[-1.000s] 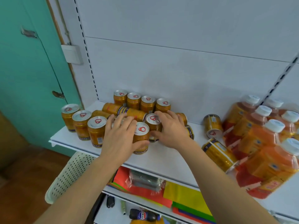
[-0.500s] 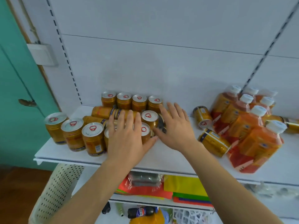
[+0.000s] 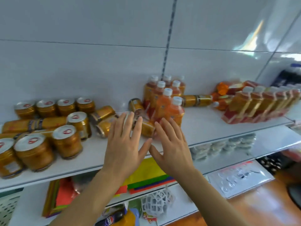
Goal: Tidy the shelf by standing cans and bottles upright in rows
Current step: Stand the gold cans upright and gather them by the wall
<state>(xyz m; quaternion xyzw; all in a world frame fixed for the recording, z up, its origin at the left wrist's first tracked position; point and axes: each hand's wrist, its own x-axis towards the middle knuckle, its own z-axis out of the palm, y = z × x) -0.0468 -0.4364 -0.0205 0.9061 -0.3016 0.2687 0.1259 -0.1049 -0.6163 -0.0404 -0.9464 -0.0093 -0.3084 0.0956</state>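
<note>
White shelf [image 3: 203,128] is carrying a toppled can [image 3: 147,128]; left hand [image 3: 125,144] and right hand [image 3: 172,147] are hovering spread, holding nothing. Likely rigid, smooth, prone to rolling; best grasped around its sides.

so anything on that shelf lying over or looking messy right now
Yes. Several gold cans lie on their sides: a long pair at the left, two mid-shelf, and one just beyond the open left hand. Another lies behind the bottle cluster. At the far right, the bottle row leans.
</note>
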